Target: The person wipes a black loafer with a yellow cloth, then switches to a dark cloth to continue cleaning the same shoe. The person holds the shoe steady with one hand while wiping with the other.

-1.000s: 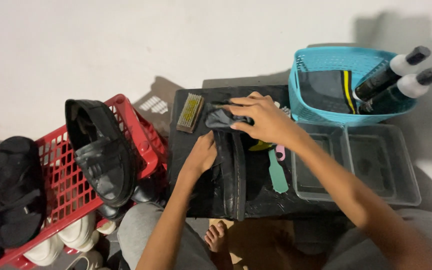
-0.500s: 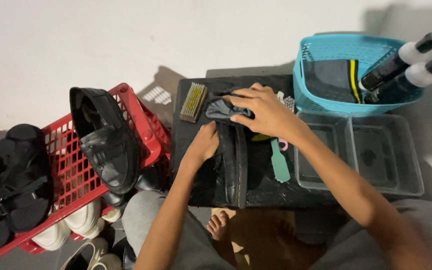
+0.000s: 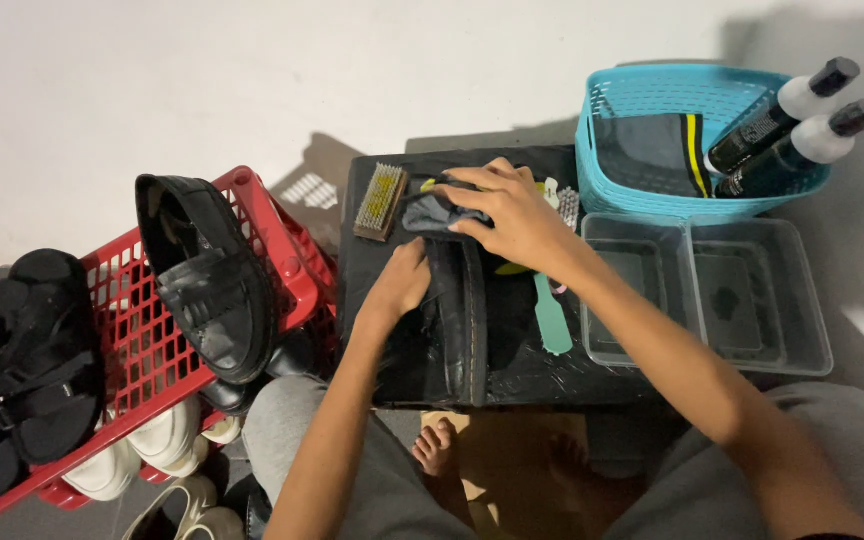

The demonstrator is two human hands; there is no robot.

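Note:
A black leather shoe [image 3: 455, 330] lies on its side on a low black-covered table [image 3: 512, 370], sole edge facing right. My left hand [image 3: 399, 285] presses on the shoe's upper and holds it down. My right hand [image 3: 502, 212] grips a grey cloth [image 3: 430, 212] and presses it against the shoe's far end. A bristle brush [image 3: 380, 201] lies just left of the cloth. A teal brush handle [image 3: 553, 325] and smaller brushes lie to the right of the shoe, partly under my right wrist.
A red crate [image 3: 142, 350] on the left holds another black shoe [image 3: 207, 285]. Black sandals [image 3: 22, 370] and white shoes [image 3: 142, 450] sit beside it. A blue basket [image 3: 652, 90] with two bottles [image 3: 792, 120] stands at the back right, with clear plastic trays [image 3: 712, 300] in front of it.
My right hand with the cloth has shifted slightly along the shoe's far end. The left hand stays on the shoe. The view has moved a little.

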